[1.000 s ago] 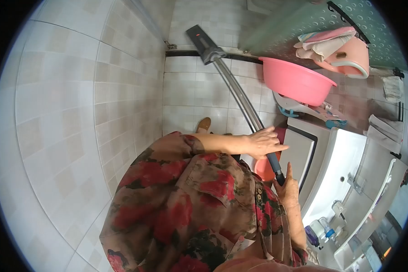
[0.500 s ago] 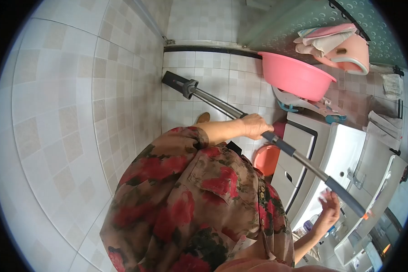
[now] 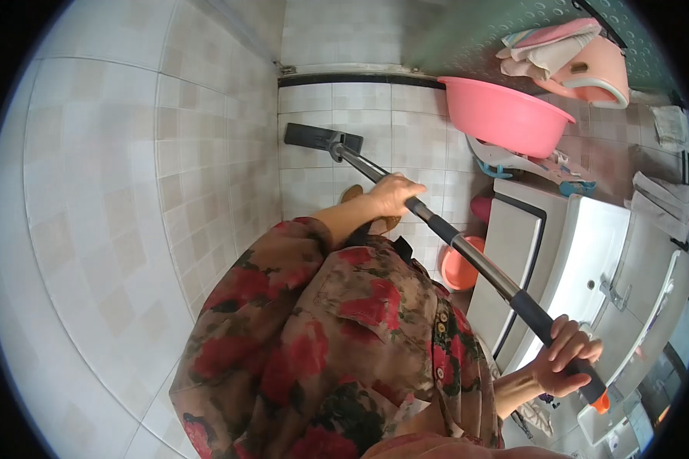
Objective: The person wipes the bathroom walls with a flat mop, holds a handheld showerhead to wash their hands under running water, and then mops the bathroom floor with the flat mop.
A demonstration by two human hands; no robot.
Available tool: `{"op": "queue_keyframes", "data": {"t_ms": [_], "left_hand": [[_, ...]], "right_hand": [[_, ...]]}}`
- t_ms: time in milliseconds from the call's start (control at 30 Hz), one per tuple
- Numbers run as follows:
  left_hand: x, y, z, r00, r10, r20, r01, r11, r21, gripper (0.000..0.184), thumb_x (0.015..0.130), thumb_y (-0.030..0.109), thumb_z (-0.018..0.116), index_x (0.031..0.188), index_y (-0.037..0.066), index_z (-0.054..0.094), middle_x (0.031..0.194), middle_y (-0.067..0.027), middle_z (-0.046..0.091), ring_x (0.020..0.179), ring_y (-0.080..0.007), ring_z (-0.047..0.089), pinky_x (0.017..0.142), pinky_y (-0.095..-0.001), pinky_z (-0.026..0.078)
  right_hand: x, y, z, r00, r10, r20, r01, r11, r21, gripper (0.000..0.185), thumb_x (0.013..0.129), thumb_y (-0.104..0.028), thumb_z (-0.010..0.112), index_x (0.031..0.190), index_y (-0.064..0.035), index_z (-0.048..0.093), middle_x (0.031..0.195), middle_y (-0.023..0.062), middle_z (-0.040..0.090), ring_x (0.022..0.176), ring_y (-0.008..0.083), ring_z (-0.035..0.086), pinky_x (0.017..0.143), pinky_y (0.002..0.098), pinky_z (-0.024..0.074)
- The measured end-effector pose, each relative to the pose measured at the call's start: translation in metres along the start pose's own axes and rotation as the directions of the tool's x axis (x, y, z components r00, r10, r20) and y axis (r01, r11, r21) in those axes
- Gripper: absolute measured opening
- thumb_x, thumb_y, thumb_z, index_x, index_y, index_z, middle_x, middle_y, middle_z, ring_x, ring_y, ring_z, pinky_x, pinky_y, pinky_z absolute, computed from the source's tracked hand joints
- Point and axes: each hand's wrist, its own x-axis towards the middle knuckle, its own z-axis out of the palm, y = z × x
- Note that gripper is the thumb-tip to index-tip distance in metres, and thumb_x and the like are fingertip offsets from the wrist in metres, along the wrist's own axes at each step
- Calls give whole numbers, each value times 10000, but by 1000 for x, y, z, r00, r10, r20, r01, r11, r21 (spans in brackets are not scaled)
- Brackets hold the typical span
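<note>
A flat mop (image 3: pixel 478 264) with a metal pole and dark grey grips runs diagonally across the view. Its dark flat head (image 3: pixel 308 136) rests on the tiled floor near the left wall. My left hand (image 3: pixel 393 194) is closed round the lower part of the pole. Close to the orange-tipped end of the pole, my right hand (image 3: pixel 563 359) has its fingers and thumb wrapped around the upper grip. Beneath my left arm, part of a brown shoe (image 3: pixel 352 193) shows.
A big pink basin (image 3: pixel 505 118) stands at the back right, below hanging towels (image 3: pixel 551 46). On the right are a white sink (image 3: pixel 589 268) and its cabinet (image 3: pixel 505 256), with an orange basin (image 3: pixel 462 264) beside it. A tiled wall (image 3: pixel 99 214) rises on the left.
My right hand, open beside the pole before, has closed round the upper grip. The mop head has turned and shifted slightly right. My left hand has moved left and up with the pole.
</note>
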Motion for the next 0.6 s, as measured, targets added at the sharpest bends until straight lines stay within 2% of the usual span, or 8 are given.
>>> {"op": "queue_keyframes", "data": {"t_ms": [33, 167, 233, 300, 367, 500, 533, 600], "left_hand": [[-4, -6, -2, 998, -60, 0, 60, 998, 36, 292, 687, 160, 654, 961, 73, 607, 706, -108, 617, 679, -294, 603, 697, -403, 471], [-5, 14, -15, 996, -10, -93, 16, 997, 73, 362, 678, 154, 665, 1027, 74, 612, 724, -96, 628, 688, -267, 605, 779, -398, 455], [3, 48, -33, 994, -94, -53, 97, 993, 70, 469, 674, 150, 651, 1133, 115, 566, 786, -79, 633, 787, -244, 607, 894, -394, 397], [10, 66, -26, 988, -86, -130, 86, 996, -6, 491, 678, 142, 648, 1159, 127, 555, 769, -70, 622, 756, -242, 596, 884, -399, 372], [19, 73, -26, 930, -284, -232, 288, 957, -16, 447, 698, 123, 671, 1136, 119, 577, 685, -21, 582, 728, -204, 557, 829, -356, 375], [26, 58, -13, 944, -205, -257, 225, 973, 49, 435, 716, 91, 657, 1139, 128, 564, 684, 3, 534, 709, -192, 529, 787, -354, 356], [26, 56, -14, 956, -215, -198, 231, 971, 62, 407, 760, 89, 585, 1163, 103, 532, 772, -56, 598, 786, -253, 551, 846, -398, 346], [27, 45, -11, 959, -195, -204, 218, 971, 98, 401, 760, 90, 584, 1157, 95, 533, 773, -58, 598, 790, -252, 548, 847, -398, 345]], "right_hand": [[2, 0, -3, 1000, 0, -5, 0, 1000, -9, 329, 846, -402, 626, 785, -127, 456, 528, -57, 476, 476, 89, 455, 546, 267, 334], [8, 0, -8, 991, -24, 133, 30, 999, -43, 332, 850, -392, 626, 738, -128, 458, 527, -58, 469, 473, 92, 473, 525, 276, 364], [10, 2, -4, 989, -68, 132, 66, 998, 14, 326, 855, -379, 624, 735, -122, 463, 525, -57, 464, 474, 89, 473, 517, 271, 371], [15, 7, -2, 990, -79, 119, 74, 996, 42, 306, 862, -344, 626, 730, -116, 472, 531, -55, 479, 477, 92, 492, 524, 264, 383], [18, 13, -1, 959, -101, 265, 84, 994, 75, 298, 861, -326, 637, 727, -111, 480, 530, -48, 493, 474, 99, 513, 529, 258, 390], [7, 21, -9, 970, -83, 230, 73, 996, 50, 317, 851, -329, 653, 706, -108, 478, 507, -34, 518, 474, 121, 539, 559, 312, 403], [2, 24, -15, 971, -61, 231, 42, 996, 84, 311, 849, -312, 658, 677, -102, 505, 510, -26, 533, 477, 129, 542, 595, 345, 414], [2, 29, -12, 964, -40, 262, 17, 996, 92, 290, 835, -284, 668, 666, -95, 528, 513, -20, 536, 485, 142, 546, 615, 361, 420]]}}
